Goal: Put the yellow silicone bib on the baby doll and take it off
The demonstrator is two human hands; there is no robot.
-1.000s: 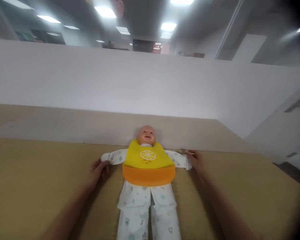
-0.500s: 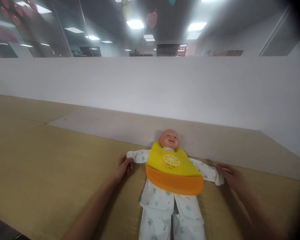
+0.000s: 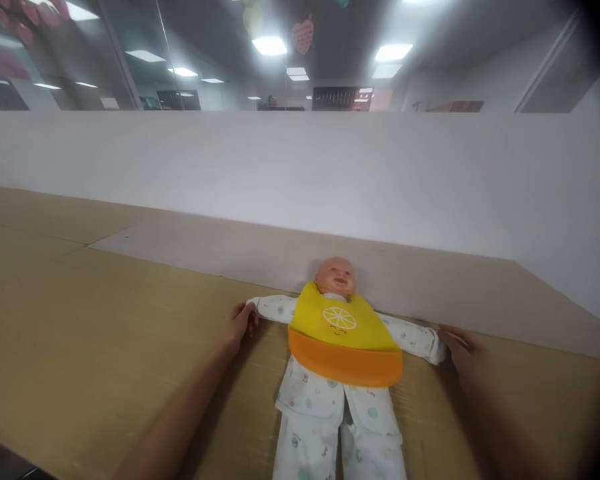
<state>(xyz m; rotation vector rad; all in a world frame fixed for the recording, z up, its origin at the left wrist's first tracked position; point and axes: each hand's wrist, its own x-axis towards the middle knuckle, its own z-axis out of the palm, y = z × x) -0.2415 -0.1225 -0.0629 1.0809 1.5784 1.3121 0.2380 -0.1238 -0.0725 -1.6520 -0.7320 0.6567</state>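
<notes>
A baby doll (image 3: 336,275) lies face up, its arms spread wide, in white printed clothes (image 3: 310,400). Over its chest is a yellow bib (image 3: 357,323) with a citrus slice print and an orange pocket (image 3: 345,357). My left hand (image 3: 240,325) pinches the end of the sleeve (image 3: 277,308) at the left of the view. At the other sleeve's cuff (image 3: 436,347), my right hand (image 3: 457,343) has its fingers closed on the fabric.
The doll rests on a tan tabletop (image 3: 105,320) with a paler strip (image 3: 230,250) behind it. A white wall (image 3: 280,167) rises at the back, with glass above it. A pink paper heart (image 3: 303,36) hangs there.
Both sleeves look straighter, pulled slightly outward by my hands. The view has shifted a little, so the doll appears slightly farther left.
</notes>
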